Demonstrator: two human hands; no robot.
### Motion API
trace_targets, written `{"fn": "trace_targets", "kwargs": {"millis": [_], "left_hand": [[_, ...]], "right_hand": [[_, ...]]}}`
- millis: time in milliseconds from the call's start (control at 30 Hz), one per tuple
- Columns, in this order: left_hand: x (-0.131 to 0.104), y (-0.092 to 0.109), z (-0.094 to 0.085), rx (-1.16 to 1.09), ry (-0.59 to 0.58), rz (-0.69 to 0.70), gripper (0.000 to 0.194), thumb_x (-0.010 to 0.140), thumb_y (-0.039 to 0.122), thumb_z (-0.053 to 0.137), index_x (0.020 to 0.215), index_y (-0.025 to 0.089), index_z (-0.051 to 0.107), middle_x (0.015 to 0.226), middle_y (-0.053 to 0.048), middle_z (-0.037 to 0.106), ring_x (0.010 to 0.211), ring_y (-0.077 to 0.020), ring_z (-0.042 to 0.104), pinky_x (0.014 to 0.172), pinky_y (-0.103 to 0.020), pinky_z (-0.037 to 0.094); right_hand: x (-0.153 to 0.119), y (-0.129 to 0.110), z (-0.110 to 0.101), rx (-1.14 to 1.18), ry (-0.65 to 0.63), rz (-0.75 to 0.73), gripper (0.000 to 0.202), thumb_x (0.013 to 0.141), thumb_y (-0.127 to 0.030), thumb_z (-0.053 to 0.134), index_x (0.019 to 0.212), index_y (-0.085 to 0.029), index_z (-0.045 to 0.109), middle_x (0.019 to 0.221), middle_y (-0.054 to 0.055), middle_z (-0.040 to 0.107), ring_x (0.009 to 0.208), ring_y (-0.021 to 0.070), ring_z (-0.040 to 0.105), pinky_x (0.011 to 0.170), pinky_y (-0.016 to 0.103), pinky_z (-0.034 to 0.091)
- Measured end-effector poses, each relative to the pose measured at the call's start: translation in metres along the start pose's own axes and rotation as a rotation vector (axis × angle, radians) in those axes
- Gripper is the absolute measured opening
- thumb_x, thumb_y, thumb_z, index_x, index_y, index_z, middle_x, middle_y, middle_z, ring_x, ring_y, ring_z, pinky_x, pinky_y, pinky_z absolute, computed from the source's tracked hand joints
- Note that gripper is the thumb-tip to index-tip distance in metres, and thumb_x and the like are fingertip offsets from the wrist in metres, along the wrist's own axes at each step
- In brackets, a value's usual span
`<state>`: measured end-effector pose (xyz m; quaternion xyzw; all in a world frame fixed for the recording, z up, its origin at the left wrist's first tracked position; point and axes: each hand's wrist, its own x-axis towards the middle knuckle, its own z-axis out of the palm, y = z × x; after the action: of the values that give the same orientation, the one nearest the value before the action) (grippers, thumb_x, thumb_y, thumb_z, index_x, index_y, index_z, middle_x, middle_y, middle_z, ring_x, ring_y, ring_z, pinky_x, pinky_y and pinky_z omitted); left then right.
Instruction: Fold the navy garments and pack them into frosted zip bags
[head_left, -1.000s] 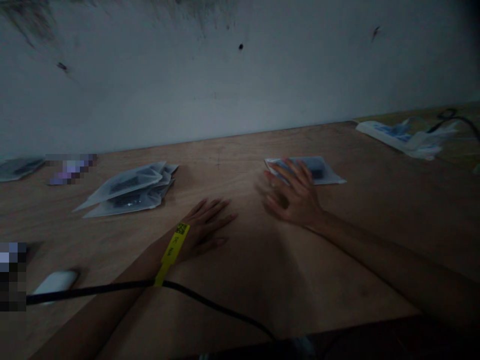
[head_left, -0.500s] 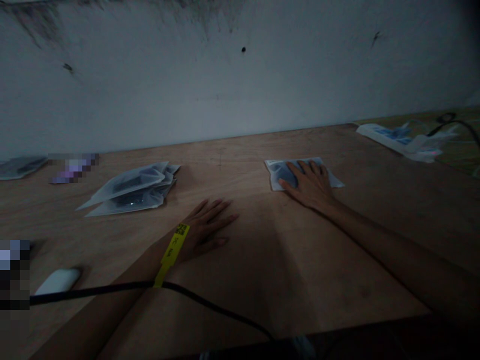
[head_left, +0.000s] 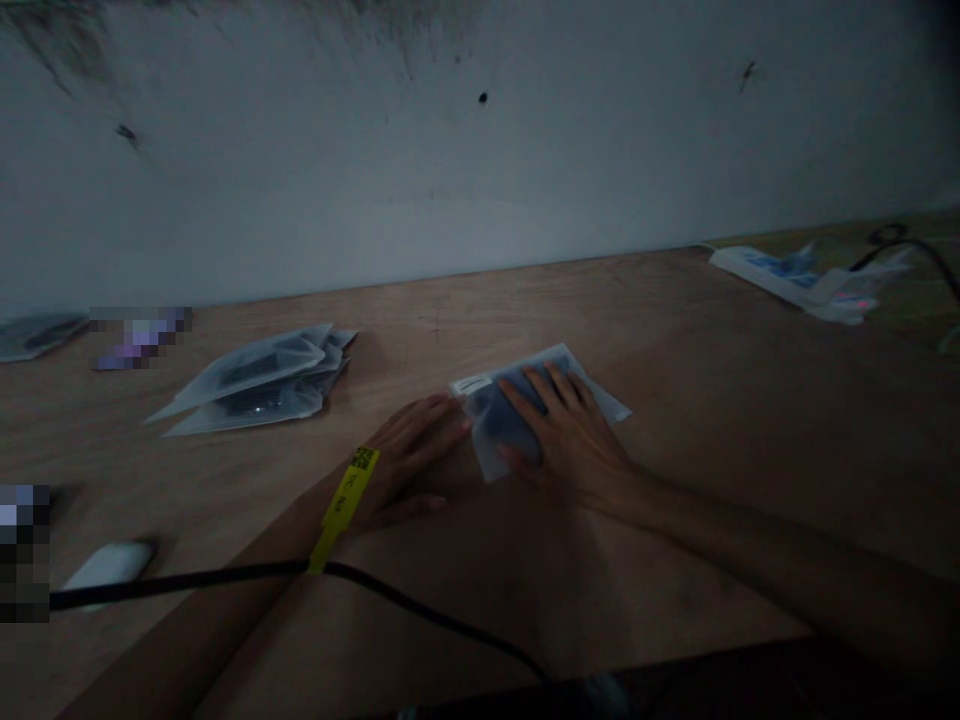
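A frosted plastic bag (head_left: 491,435) with something dark inside and a small white label lies tilted on the wooden table (head_left: 705,400). My right hand (head_left: 559,430) rests on top of it, fingers spread and palm down. Just left of the bag is my left hand (head_left: 412,445), laid out on the table with its fingers extended; the fingertips come up to the bag's left edge. Around my left wrist runs a yellow paper band (head_left: 349,500) with a printed code. What the bag holds cannot be made out.
Several similar bags (head_left: 259,380) are stacked at the left, with another bag (head_left: 37,335) farther left. A white rounded object (head_left: 112,565) lies near a black cable (head_left: 420,605) that crosses my left forearm. A white power strip (head_left: 780,280) sits at the back right, before the wall (head_left: 420,180).
My right hand has slid the bag left and toward me, turning it, until it sits beside my left hand. My left hand's fingers have shifted slightly; the stacked bags stay put.
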<state>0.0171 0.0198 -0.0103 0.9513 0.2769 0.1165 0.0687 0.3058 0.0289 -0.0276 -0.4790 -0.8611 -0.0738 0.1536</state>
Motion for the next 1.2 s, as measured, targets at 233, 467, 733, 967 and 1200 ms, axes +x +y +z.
{"fn": "trace_targets", "kwargs": {"millis": [233,467,733,967,1200], "left_hand": [[0.001,-0.002,-0.001,-0.014,-0.037,0.018,0.074,0.099,0.068,0.021,0.159,0.024,0.017,0.166,-0.009,0.015,0.150,-0.0348,0.020,0.121,-0.056,0.021],[-0.006,-0.011,-0.006,0.067,0.079,-0.122,0.066,0.102,0.061,0.017,0.153,0.023,0.036,0.161,-0.012,0.027,0.146,-0.0355,0.030,0.118,-0.057,0.027],[-0.005,-0.005,-0.004,0.183,0.131,-0.080,0.084,0.092,0.076,0.033,0.155,0.018,0.031,0.162,-0.017,0.024,0.148,-0.0376,0.025,0.120,-0.061,0.019],[-0.002,-0.002,-0.001,0.312,0.040,0.014,0.055,0.102,0.026,0.047,0.154,0.019,0.031,0.159,-0.012,0.034,0.148,-0.0284,0.029,0.121,-0.051,0.029],[-0.010,-0.021,0.000,0.287,0.067,-0.052,0.054,0.103,0.019,0.041,0.156,0.021,0.029,0.160,-0.011,0.032,0.150,-0.0296,0.024,0.120,-0.052,0.032]], "right_hand": [[-0.014,-0.022,-0.005,0.240,0.012,-0.256,0.081,0.091,-0.055,0.056,0.155,-0.015,0.027,0.160,0.021,0.026,0.149,0.0396,0.019,0.116,0.063,0.026],[-0.006,-0.004,0.000,0.264,0.110,-0.427,0.071,0.087,-0.039,0.062,0.148,-0.008,0.040,0.151,0.022,0.042,0.145,0.0373,0.031,0.115,0.060,0.033],[0.003,0.014,0.009,0.096,0.247,-0.380,0.047,0.088,-0.022,0.062,0.133,-0.010,0.057,0.134,0.020,0.060,0.124,0.0326,0.057,0.099,0.049,0.054],[0.005,0.015,0.004,0.152,0.281,-0.519,0.042,0.090,-0.023,0.060,0.131,-0.011,0.057,0.135,0.017,0.060,0.129,0.0298,0.053,0.104,0.047,0.051],[0.019,0.037,-0.001,0.190,0.458,-0.696,0.004,0.086,-0.018,0.066,0.088,-0.015,0.066,0.097,0.007,0.071,0.096,0.0223,0.065,0.082,0.037,0.057]]}}
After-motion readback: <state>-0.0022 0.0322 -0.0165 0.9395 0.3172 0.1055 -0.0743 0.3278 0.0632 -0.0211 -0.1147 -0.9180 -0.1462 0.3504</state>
